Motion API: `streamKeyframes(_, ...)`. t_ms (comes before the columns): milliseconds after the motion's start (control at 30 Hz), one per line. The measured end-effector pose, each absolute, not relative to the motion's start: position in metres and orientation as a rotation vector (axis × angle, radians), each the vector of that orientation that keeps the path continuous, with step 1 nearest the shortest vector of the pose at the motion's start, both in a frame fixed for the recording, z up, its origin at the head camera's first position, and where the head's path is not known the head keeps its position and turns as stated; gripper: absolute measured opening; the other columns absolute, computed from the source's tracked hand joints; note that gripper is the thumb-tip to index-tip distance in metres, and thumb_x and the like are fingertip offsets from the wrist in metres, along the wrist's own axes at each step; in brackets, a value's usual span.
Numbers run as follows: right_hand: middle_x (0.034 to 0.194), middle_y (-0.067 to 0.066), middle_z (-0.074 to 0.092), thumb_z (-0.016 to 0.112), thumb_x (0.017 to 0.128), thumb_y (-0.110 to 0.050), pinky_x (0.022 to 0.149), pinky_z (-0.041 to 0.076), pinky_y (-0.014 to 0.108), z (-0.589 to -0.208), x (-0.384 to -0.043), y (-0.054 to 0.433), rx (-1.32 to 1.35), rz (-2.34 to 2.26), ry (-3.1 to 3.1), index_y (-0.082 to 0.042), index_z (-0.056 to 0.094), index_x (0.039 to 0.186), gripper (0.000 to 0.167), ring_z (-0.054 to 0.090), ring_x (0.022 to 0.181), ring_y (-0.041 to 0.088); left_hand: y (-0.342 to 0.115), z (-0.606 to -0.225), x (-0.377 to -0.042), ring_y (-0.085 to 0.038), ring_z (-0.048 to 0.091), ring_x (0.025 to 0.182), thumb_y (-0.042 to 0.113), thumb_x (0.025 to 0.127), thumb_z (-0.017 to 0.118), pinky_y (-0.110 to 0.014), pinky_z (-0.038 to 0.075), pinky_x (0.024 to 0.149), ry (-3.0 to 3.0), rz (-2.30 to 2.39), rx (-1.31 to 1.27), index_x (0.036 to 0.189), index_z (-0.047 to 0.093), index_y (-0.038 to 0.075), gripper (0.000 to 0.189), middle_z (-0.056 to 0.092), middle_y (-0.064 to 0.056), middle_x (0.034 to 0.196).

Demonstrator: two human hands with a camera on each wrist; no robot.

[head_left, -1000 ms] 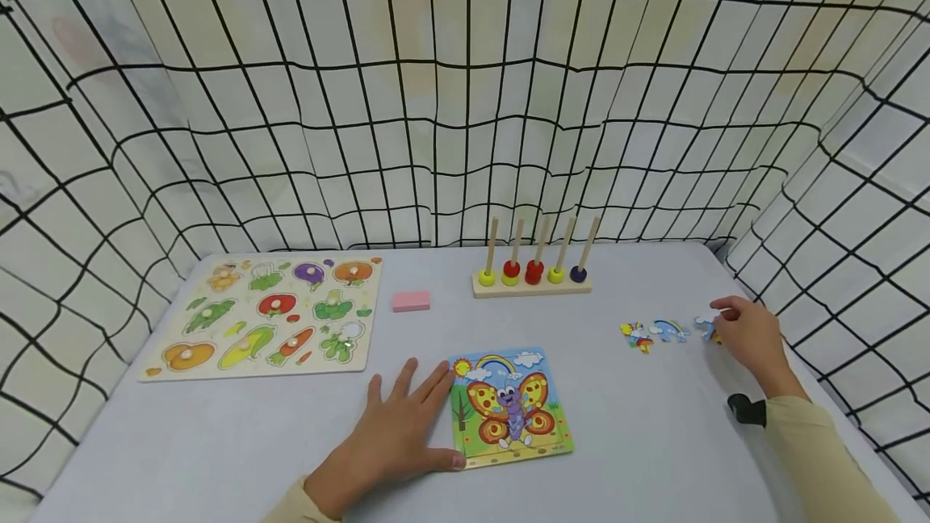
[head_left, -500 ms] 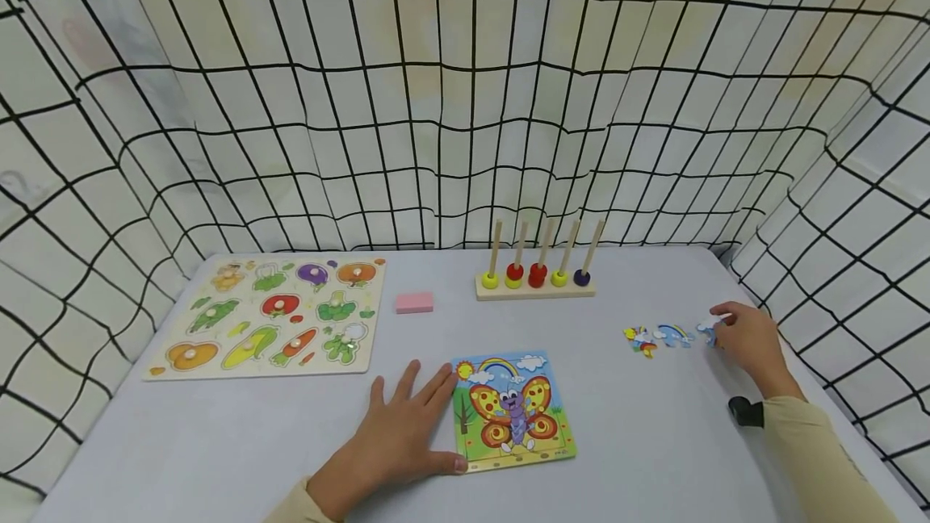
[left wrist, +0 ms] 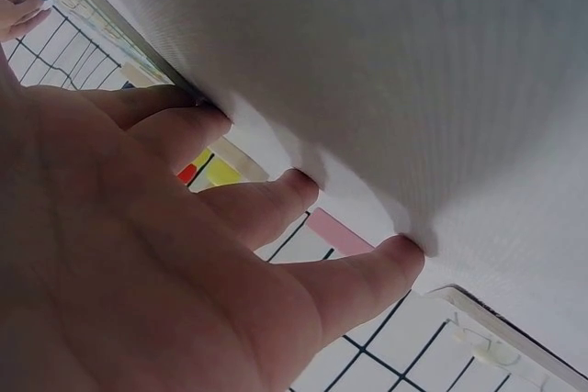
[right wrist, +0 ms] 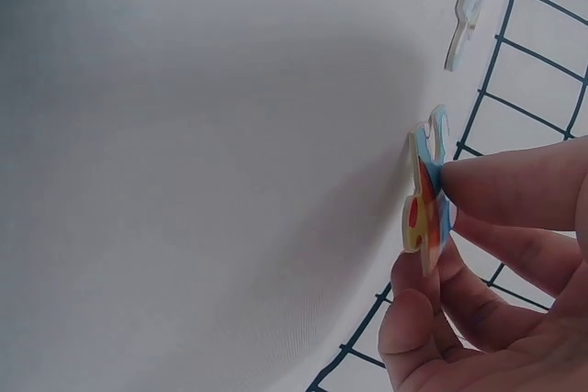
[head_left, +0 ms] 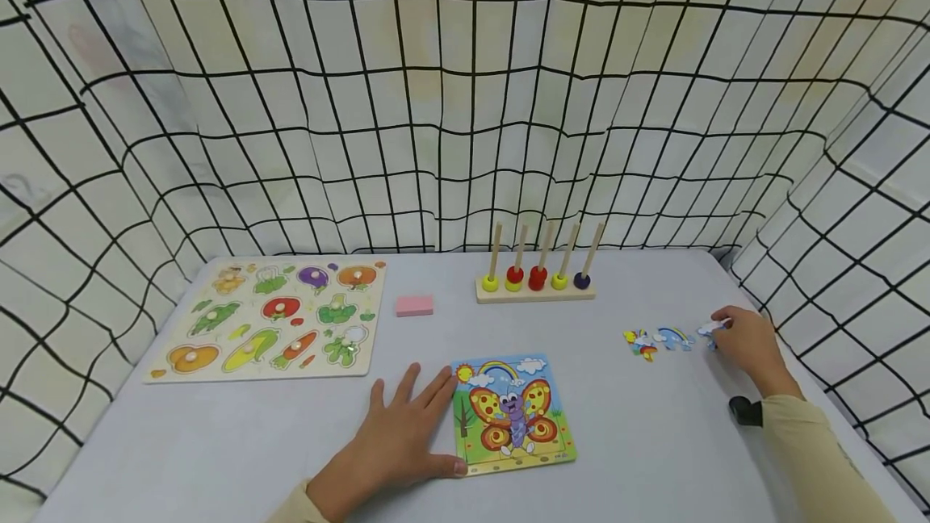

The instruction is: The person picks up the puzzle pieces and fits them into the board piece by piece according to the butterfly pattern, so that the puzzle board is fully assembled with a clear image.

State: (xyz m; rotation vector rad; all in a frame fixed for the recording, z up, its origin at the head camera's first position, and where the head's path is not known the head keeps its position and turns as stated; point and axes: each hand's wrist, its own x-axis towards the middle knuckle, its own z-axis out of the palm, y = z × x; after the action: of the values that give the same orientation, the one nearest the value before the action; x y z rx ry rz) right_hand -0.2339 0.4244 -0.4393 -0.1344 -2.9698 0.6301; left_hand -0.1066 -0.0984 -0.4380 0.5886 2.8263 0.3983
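Note:
A square butterfly jigsaw puzzle [head_left: 514,414] lies on the white table in the head view. My left hand [head_left: 395,442] rests beside it with fingers spread, thumb and index finger touching its left edge. At the far right, my right hand [head_left: 751,349] pinches a small puzzle piece [right wrist: 423,199] between thumb and fingers. The right wrist view shows that piece held on a tilt, blue with red and yellow parts. Left of this hand lie a rainbow piece [head_left: 674,338] and a yellow-and-red piece [head_left: 640,345].
A vegetable peg board [head_left: 250,337] lies at the left, with a pink block [head_left: 414,306] to its right. At the back stands a wooden bead stand [head_left: 535,293] with several pegs. Black netting [head_left: 465,127] encloses the table's back and sides.
The right hand's fingers have closed over the rightmost puzzle piece, which now looks slightly tilted. The left hand keeps its place at the butterfly puzzle. The head view has shifted a little.

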Motion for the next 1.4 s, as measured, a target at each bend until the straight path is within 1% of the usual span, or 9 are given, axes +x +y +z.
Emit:
streamKeyframes(133, 0.106, 0.037, 0.065, 0.062, 0.092, 0.0, 0.075, 0.052, 0.056, -0.434, -0.236, 0.423, -0.143, 0.614, -3.032, 0.02, 0.063, 0.12, 0.034, 0.062, 0.092, 0.048, -0.099, -0.437, -0.106, -0.05, 0.024, 0.156, 0.075, 0.079, 0.081, -0.086, 0.017, 0.111, 2.829, 0.398, 0.584, 0.166, 0.04, 0.012, 0.115, 0.035, -0.005, 0.173)
streamKeyframes(200, 0.109, 0.039, 0.064, 0.062, 0.093, -0.001, 0.077, 0.052, 0.057, -0.433, -0.236, 0.424, -0.145, 0.611, -3.057, 0.02, 0.062, 0.121, 0.034, 0.062, 0.094, 0.049, -0.099, -0.437, -0.106, -0.05, 0.025, 0.156, 0.075, 0.079, 0.08, -0.087, 0.017, 0.111, 2.83, 0.398, 0.586, 0.166, 0.04, 0.012, 0.115, 0.035, -0.005, 0.173)
streamKeyframes(500, 0.106, 0.037, 0.064, 0.063, 0.094, 0.0, 0.073, 0.054, 0.052, -0.436, -0.237, 0.429, -0.123, 0.646, -3.094, 0.02, 0.062, 0.118, 0.032, 0.063, 0.089, 0.043, -0.098, -0.438, -0.106, -0.051, 0.024, 0.156, 0.075, 0.079, 0.081, -0.087, 0.017, 0.111, 2.823, 0.402, 0.583, 0.166, 0.041, 0.011, 0.115, 0.036, -0.006, 0.173)
streamKeyframes(667, 0.105, 0.036, 0.065, 0.062, 0.095, -0.001, 0.074, 0.054, 0.054, -0.435, -0.236, 0.431, -0.109, 0.626, -3.101, 0.02, 0.062, 0.118, 0.031, 0.063, 0.09, 0.044, -0.098, -0.438, -0.106, -0.051, 0.024, 0.156, 0.076, 0.079, 0.08, -0.087, 0.017, 0.111, 2.827, 0.401, 0.586, 0.166, 0.041, 0.012, 0.115, 0.036, -0.006, 0.173)
streamKeyframes(867, 0.113, 0.039, 0.064, 0.057, 0.101, -0.006, 0.078, 0.053, 0.058, -0.434, -0.235, 0.426, -0.151, 0.657, -3.029, 0.021, 0.059, 0.123, 0.034, 0.063, 0.096, 0.049, -0.098, -0.439, -0.107, -0.05, 0.024, 0.157, 0.077, 0.079, 0.079, -0.087, 0.017, 0.111, 2.828, 0.391, 0.587, 0.166, 0.04, 0.012, 0.116, 0.035, -0.005, 0.173)
streamKeyframes(1000, 0.11, 0.035, 0.066, 0.057, 0.102, -0.007, 0.072, 0.054, 0.049, -0.43, -0.231, 0.407, -0.111, 0.718, -2.938, 0.018, 0.062, 0.122, 0.032, 0.063, 0.091, 0.043, -0.099, -0.44, -0.107, -0.05, 0.023, 0.157, 0.077, 0.079, 0.079, -0.087, 0.016, 0.111, 2.83, 0.389, 0.59, 0.166, 0.04, 0.012, 0.116, 0.035, -0.005, 0.173)
streamKeyframes(1100, 0.109, 0.03, 0.068, 0.058, 0.105, -0.011, 0.071, 0.053, 0.043, -0.422, -0.228, 0.384, -0.041, 0.786, -2.913, 0.015, 0.064, 0.122, 0.031, 0.064, 0.092, 0.039, -0.1, -0.44, -0.108, -0.05, 0.023, 0.157, 0.077, 0.079, 0.079, -0.087, 0.017, 0.111, 2.831, 0.385, 0.589, 0.166, 0.04, 0.012, 0.116, 0.035, -0.005, 0.173)
streamKeyframes(1233, 0.112, 0.026, 0.069, 0.06, 0.108, -0.014, 0.077, 0.054, 0.045, -0.41, -0.222, 0.346, 0.088, 0.878, -2.902, 0.011, 0.066, 0.124, 0.03, 0.064, 0.101, 0.04, -0.1, -0.441, -0.108, -0.05, 0.024, 0.157, 0.076, 0.079, 0.08, -0.087, 0.017, 0.111, 2.835, 0.389, 0.587, 0.166, 0.04, 0.012, 0.116, 0.035, -0.005, 0.173)
streamKeyframes(1400, 0.109, 0.017, 0.069, 0.065, 0.106, -0.01, 0.078, 0.055, 0.042, -0.401, -0.21, 0.299, 0.272, 0.959, -2.83, 0.007, 0.07, 0.121, 0.024, 0.063, 0.101, 0.033, -0.1, -0.442, -0.108, -0.051, 0.024, 0.156, 0.075, 0.079, 0.081, -0.087, 0.016, 0.11, 2.83, 0.411, 0.593, 0.166, 0.04, 0.012, 0.114, 0.035, -0.005, 0.173)
